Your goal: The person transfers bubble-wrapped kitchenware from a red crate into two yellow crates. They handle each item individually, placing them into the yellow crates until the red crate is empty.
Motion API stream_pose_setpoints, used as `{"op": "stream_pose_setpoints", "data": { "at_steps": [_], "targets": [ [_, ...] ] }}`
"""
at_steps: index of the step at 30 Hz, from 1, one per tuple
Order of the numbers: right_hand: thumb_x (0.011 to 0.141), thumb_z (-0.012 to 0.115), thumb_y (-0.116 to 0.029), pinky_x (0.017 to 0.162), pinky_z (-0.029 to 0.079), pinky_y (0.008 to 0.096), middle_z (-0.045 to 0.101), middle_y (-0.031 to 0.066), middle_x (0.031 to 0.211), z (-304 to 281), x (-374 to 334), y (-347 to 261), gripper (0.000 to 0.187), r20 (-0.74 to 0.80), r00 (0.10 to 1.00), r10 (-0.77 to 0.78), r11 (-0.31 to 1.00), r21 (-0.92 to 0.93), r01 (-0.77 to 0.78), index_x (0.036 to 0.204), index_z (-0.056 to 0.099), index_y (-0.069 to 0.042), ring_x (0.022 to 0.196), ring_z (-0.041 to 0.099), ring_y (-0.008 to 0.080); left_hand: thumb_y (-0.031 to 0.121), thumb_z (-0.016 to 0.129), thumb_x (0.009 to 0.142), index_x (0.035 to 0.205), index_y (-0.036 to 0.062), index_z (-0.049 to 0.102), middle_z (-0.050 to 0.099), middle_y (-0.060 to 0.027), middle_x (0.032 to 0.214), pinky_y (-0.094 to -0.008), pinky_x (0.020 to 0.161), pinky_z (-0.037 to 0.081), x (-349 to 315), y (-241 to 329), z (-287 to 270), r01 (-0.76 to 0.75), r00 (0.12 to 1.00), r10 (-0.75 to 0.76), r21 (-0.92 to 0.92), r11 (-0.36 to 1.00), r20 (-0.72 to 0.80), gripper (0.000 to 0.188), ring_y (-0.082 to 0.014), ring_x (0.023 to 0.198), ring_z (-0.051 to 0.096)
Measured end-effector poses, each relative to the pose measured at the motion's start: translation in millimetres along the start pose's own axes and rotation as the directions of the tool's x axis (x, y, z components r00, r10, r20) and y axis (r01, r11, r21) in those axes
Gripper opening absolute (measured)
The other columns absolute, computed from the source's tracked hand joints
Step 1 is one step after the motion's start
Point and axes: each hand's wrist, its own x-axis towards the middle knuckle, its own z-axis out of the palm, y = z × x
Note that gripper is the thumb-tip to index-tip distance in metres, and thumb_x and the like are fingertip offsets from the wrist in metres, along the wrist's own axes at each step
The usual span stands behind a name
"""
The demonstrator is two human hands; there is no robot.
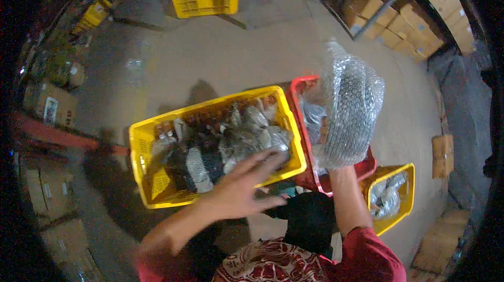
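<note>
My left hand [245,185] is over the near right part of a large yellow crate [137,169], fingers spread and slightly blurred, with nothing in them. Packed in that crate are several items in clear and dark plastic wrapping [244,143]. Over a red crate [370,165] on the right rises a tall bundle of bubble wrap [354,106]; what it encloses, if anything, I cannot see. My right hand [341,173] grips the bundle from below, its fingers mostly covered by the wrap. Grey plastic-wrapped pieces [313,116] lie in the red crate.
A smaller yellow crate [409,198] with bubble-wrapped pieces stands beside the red one. Another yellow crate [205,3] sits at the far side by grey posts. Cardboard boxes fill the shelf [394,22] at far right, and more cartons [58,106] line the left.
</note>
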Motion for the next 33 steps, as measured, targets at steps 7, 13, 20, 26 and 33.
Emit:
{"op": "stream_pose_setpoints", "data": {
  "at_steps": [7,13,20,26,33],
  "targets": [
    [0.092,0.048,-0.047,0.101,0.045,0.0473,0.056,0.0137,0.130,120.3,-2.2,140.4,0.058,0.180,0.935,0.307,0.950,-0.125,-0.287,0.133,0.052,-0.007,0.114,0.056,0.0301,0.030,0.074,0.087,0.133,-0.0015,0.045,0.059,-0.0188,0.124,-0.0386,0.098,0.045,4.4,48.4,-24.8,-0.194,0.772,-0.121,-0.413,0.890,-0.625,0.063,-0.0271,0.114,0.059],
    [0.084,0.061,-0.049,0.100,0.047,0.0483,0.060,0.0132,0.129,140.3,-17.9,209.9,0.065,0.052,0.514,0.856,0.516,-0.079,-0.853,0.133,0.053,-0.008,0.118,0.057,0.0317,0.035,0.062,0.096,0.127,0.0043,0.054,0.063,-0.0114,0.117,-0.0395,0.094,0.049,-82.5,8.4,-75.1,-0.129,0.599,-0.512,-0.705,0.698,-0.616,0.044,-0.0240,0.105,0.062],
    [0.089,0.064,-0.047,0.096,0.046,0.0374,0.058,0.0130,0.130,49.5,25.0,174.6,0.071,-0.072,0.737,0.672,0.132,-0.968,-0.215,0.140,0.046,-0.001,0.113,0.058,0.0238,0.040,0.048,0.100,0.128,-0.0015,0.056,0.062,-0.0140,0.119,-0.0418,0.097,0.046,-213.9,-73.5,-128.9,-0.108,0.151,-0.818,-0.831,0.545,-0.556,0.050,-0.0283,0.108,0.060],
    [0.091,0.066,-0.041,0.094,0.046,0.0364,0.060,0.0156,0.124,-64.0,59.2,95.7,0.067,-0.132,0.929,0.345,0.031,-0.988,-0.152,0.138,0.046,0.002,0.109,0.060,0.0259,0.038,0.056,0.097,0.121,-0.0039,0.059,0.067,-0.0142,0.108,-0.0397,0.085,0.051,-230.8,-130.0,-112.0,0.350,0.212,-0.947,-0.886,0.304,-0.241,0.048,-0.0268,0.092,0.065],
    [0.083,0.066,-0.050,0.104,0.035,0.0573,0.042,0.0204,0.144,-125.7,38.6,104.4,0.096,0.036,0.988,0.149,-0.771,-0.622,0.138,0.155,0.016,-0.011,0.125,0.041,0.0458,0.044,0.060,0.094,0.128,-0.0035,0.055,0.067,-0.0170,0.115,-0.0440,0.085,0.052,-177.5,-228.9,-81.0,0.551,0.219,-0.972,-0.810,0.198,-0.088,0.058,-0.0290,0.099,0.066]
  ]
}}
